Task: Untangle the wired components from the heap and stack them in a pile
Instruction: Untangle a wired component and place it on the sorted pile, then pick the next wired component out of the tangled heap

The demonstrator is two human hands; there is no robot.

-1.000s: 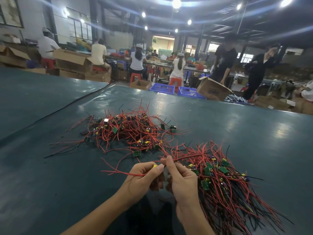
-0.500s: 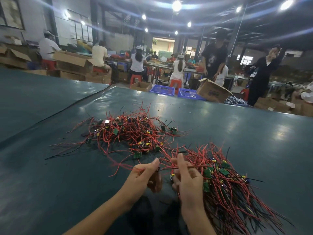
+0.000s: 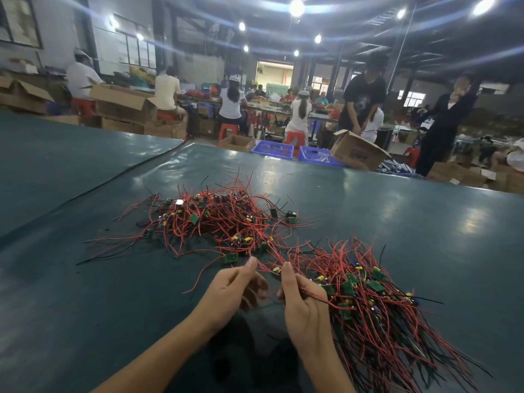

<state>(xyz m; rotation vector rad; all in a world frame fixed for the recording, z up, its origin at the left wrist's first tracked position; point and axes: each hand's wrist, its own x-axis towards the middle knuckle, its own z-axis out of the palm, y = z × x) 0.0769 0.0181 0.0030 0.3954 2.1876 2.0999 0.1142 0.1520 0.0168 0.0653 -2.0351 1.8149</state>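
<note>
Forearms: both cut off by the lower frame edge.
Left hand (image 3: 235,287): thumb and fingers pinch a red wire (image 3: 262,268); the lower fingers are blurred.
Right hand (image 3: 306,304): thumb upright, fingers curled round a second red wire (image 3: 326,300) that crosses the palm toward the sorted pile.
Component (image 3: 276,270): small, with a yellow part, between the 2 thumbs; which hand carries it cannot be told.
Sorted pile (image 3: 377,302): on the table (image 3: 99,321), touching the right hand; its wire ends run out of frame at the bottom.
Heap (image 3: 221,219): farther back, left of centre; tangled red and black wires with green boards, and loose strands reach the pile.
Containers: 2 blue crates (image 3: 272,148) beyond the far table edge, contents illegible; open cardboard box (image 3: 357,150) beside them, interior hidden.
Change: 1.0 s ago the thumbs nearly met; they now stand apart. Heap and pile unmoved.
</note>
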